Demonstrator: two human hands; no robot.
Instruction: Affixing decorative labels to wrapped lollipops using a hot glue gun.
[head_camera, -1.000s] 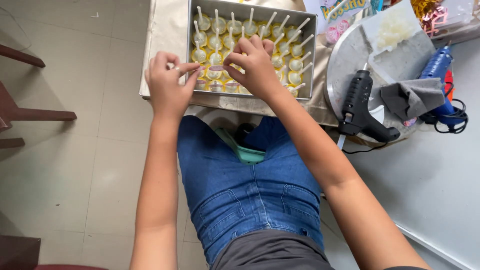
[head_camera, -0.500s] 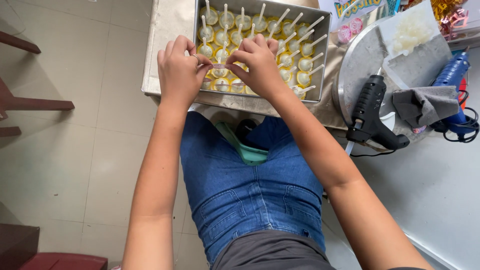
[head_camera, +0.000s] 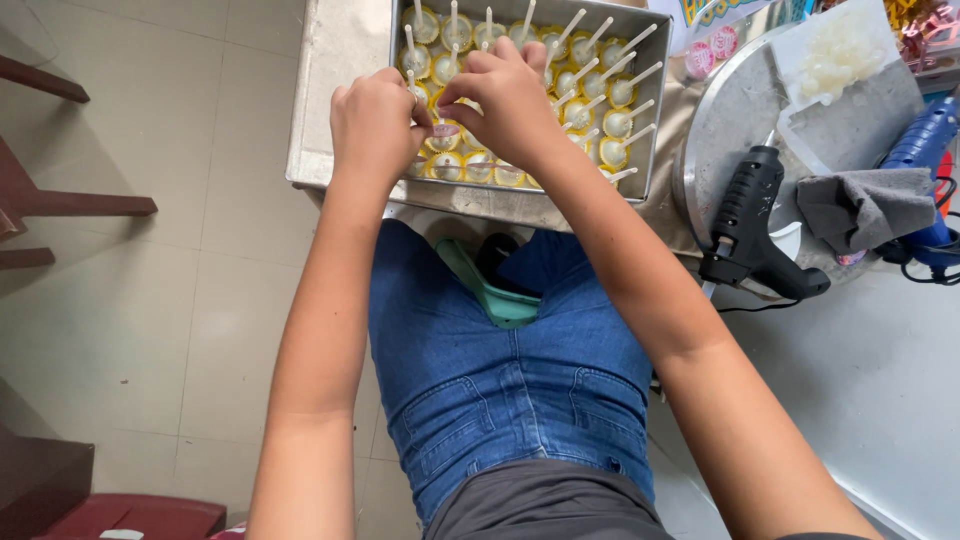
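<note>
The fingers (head_camera: 428, 118) of both hands meet over the near left part of a metal tray (head_camera: 650, 110). Between the fingertips there is a small pinkish piece (head_camera: 445, 130), pinched from both sides; what it is exactly, I cannot tell. The left hand (head_camera: 375, 125) is curled, with its knuckles up, and the right hand (head_camera: 510, 95) is bent over the same piece from the other side, touching the left one.

Under the hands, the tray is full of small round yellow sweets (head_camera: 610, 122), each with a white stick standing tilted out of it. They lie in close rows. The tray sits at the near edge of the table (head_camera: 325, 120), just above the person's knees in blue jeans (head_camera: 500, 390).

To the right of the tray is a round metal plate (head_camera: 725, 110). At its near edge lies a black glue gun (head_camera: 750, 220), beside a grey cloth (head_camera: 865, 205). A blue tool (head_camera: 925, 135) is at the far right edge, partly hidden.
</note>
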